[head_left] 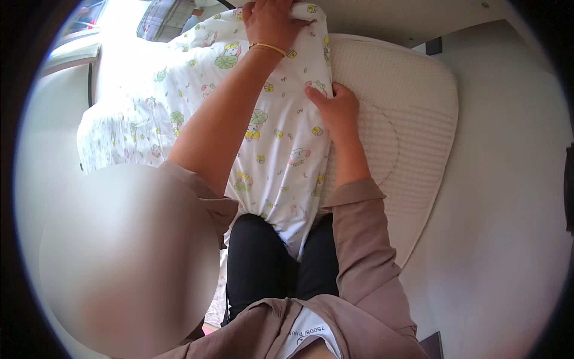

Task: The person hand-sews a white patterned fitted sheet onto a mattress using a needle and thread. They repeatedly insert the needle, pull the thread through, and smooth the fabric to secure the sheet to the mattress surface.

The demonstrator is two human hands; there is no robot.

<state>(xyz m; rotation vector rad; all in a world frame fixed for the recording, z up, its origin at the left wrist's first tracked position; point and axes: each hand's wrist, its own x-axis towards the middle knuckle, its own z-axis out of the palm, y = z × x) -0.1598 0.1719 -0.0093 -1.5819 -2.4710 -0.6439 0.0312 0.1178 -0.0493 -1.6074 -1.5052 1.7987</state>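
Observation:
A white cotton bed cover (278,94) with a cartoon print in green, yellow and pink spreads in front of me. Its right side is a straight folded edge. My left hand (271,27), with a gold bracelet at the wrist, grips the cover near its far right corner; some fingertips are cut off by the picture's top. Lower down, my right hand (338,107) pinches that right edge, thumb on top and fingers underneath, out of sight. Under the cover and to its right lies a cream quilted mattress pad (417,103). My knees in black trousers (264,260) rest on the bedding.
A pale headboard or panel (403,15) borders the far end. The white wall (489,157) runs along the right. Folded plaid fabric (163,20) lies at the far left, near a bright window (85,18). A blurred disc hides the lower left.

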